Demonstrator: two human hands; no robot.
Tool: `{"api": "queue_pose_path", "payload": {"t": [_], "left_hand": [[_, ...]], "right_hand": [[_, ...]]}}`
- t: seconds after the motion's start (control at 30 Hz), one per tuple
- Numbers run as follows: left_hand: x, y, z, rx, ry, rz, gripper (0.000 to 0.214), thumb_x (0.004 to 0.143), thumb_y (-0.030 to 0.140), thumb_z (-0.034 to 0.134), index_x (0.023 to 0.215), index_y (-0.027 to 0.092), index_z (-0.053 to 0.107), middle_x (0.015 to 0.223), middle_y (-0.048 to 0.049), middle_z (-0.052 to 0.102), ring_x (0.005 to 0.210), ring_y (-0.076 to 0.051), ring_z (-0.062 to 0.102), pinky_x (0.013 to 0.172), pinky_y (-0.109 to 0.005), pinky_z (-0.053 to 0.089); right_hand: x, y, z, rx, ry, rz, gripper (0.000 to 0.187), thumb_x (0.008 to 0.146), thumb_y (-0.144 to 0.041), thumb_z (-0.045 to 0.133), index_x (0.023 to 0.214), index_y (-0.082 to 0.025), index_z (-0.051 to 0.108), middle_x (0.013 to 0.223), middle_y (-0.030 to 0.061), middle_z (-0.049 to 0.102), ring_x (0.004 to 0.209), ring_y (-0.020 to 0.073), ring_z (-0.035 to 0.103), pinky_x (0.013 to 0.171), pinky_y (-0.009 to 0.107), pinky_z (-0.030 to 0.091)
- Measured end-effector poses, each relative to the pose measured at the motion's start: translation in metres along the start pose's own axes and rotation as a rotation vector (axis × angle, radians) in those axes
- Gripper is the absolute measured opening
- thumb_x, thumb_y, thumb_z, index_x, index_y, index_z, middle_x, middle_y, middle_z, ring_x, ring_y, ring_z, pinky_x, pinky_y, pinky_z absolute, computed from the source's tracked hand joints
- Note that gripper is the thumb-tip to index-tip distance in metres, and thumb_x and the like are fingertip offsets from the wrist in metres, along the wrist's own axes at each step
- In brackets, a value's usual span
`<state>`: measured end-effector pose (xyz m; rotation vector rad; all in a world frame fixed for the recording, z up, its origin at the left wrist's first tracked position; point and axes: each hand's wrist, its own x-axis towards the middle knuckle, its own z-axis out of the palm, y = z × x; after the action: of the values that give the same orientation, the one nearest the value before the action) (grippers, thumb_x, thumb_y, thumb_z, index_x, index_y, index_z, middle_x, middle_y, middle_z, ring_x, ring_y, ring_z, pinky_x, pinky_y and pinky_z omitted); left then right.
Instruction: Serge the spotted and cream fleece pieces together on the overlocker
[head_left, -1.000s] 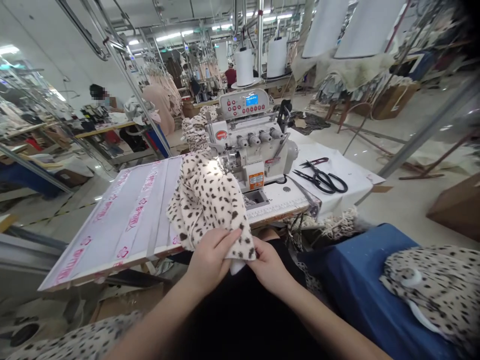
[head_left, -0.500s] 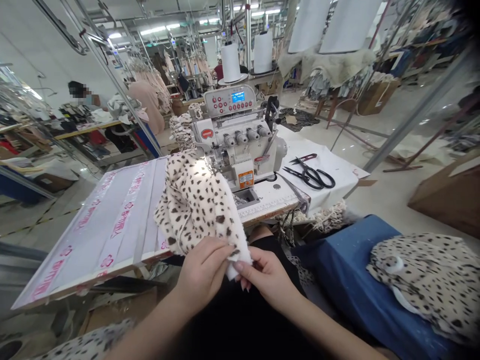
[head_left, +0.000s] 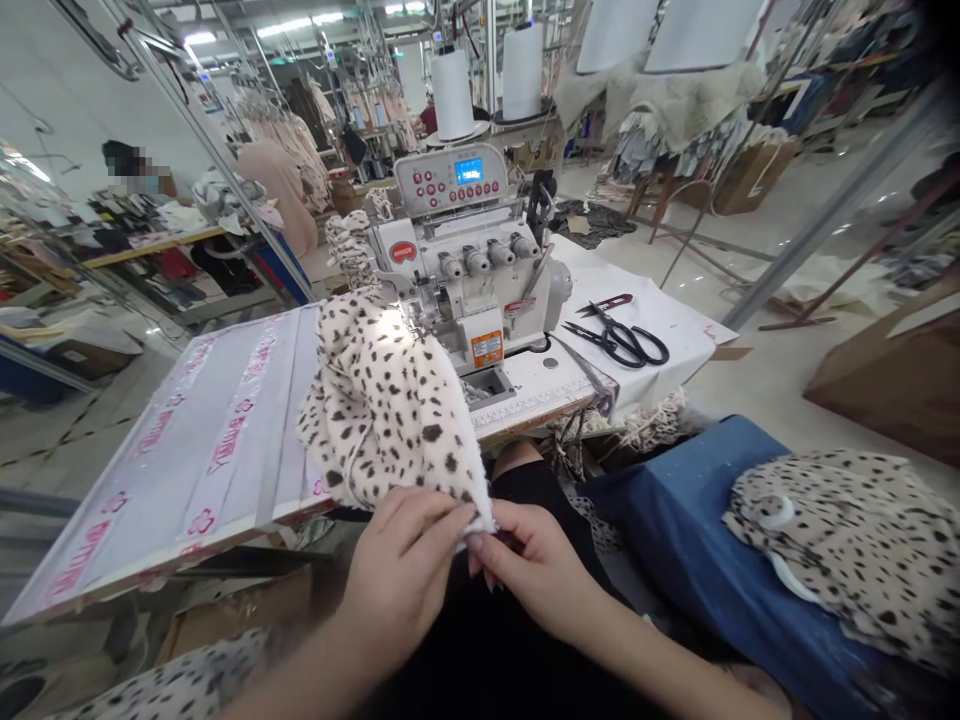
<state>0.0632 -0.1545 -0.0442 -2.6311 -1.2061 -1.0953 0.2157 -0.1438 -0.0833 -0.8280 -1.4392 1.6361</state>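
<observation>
A cream, dark-spotted plush fabric point(head_left: 390, 410) hangs from the sewing machine point(head_left: 472, 260) toward my lap, its far end under the lit needle area. My left hand point(head_left: 409, 560) pinches the near end of its white edge between thumb and fingers. Right beside it, my right hand point(head_left: 529, 560) grips the corner of the same edge, thumb on top. Both hands are close together over my dark-clothed lap, below the table's front edge. The fingertips partly hide the fabric's corner.
Black scissors point(head_left: 622, 340) and small red-handled snips point(head_left: 611, 303) lie right of the machine. More spotted fabric point(head_left: 862, 550) rests on a blue-covered surface point(head_left: 675, 510) at right. White thread cones point(head_left: 452, 95) stand behind the machine. A person point(head_left: 139, 175) is at the far left.
The fabric's white edge, which lay as a broader folded flap between my hands, is now drawn together at the corner. My fingers are closer together. The view has shifted slightly.
</observation>
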Motion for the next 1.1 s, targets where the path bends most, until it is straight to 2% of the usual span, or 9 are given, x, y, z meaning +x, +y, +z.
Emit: {"api": "queue_pose_path", "payload": {"t": [0.3, 0.67, 0.87, 1.1], "left_hand": [[-0.002, -0.006, 0.0, -0.081, -0.061, 0.074, 0.026, 0.075, 0.003, 0.055, 0.098, 0.014, 0.057, 0.087, -0.0059, 0.06, 0.082, -0.014, 0.053, 0.074, -0.03, 0.046], [0.006, -0.005, -0.002, -0.014, -0.077, 0.157, 0.019, 0.078, 0.007, 0.053, 0.094, 0.015, 0.058, 0.086, -0.0054, 0.063, 0.081, -0.014, 0.056, 0.075, -0.029, 0.047], [0.002, -0.01, 0.002, -0.085, -0.125, 0.149, 0.023, 0.077, 0.005, 0.054, 0.098, 0.013, 0.057, 0.089, -0.0067, 0.062, 0.085, -0.014, 0.055, 0.077, -0.031, 0.047], [0.0, -0.011, 0.001, -0.108, -0.139, 0.165, 0.024, 0.075, 0.003, 0.057, 0.097, 0.012, 0.057, 0.088, -0.0061, 0.062, 0.086, -0.014, 0.054, 0.076, -0.031, 0.048]], "right_hand": [[-0.004, -0.005, -0.002, -0.015, -0.014, 0.029, 0.018, 0.08, -0.02, 0.048, 0.062, -0.015, 0.051, 0.054, -0.0035, 0.047, 0.046, 0.0064, 0.041, 0.045, 0.018, 0.032], [-0.003, -0.004, -0.004, 0.05, -0.047, 0.087, 0.019, 0.077, -0.02, 0.047, 0.059, -0.015, 0.049, 0.052, -0.0041, 0.046, 0.044, 0.0056, 0.04, 0.043, 0.017, 0.029], [-0.004, 0.0, -0.01, 0.272, -0.136, 0.137, 0.021, 0.079, -0.028, 0.048, 0.062, -0.014, 0.051, 0.055, -0.0024, 0.051, 0.042, 0.0052, 0.041, 0.042, 0.018, 0.031], [0.0, 0.005, -0.009, 0.57, -0.146, 0.23, 0.039, 0.079, -0.044, 0.038, 0.061, -0.012, 0.052, 0.049, -0.0003, 0.05, 0.035, 0.0047, 0.038, 0.036, 0.018, 0.025]]}}
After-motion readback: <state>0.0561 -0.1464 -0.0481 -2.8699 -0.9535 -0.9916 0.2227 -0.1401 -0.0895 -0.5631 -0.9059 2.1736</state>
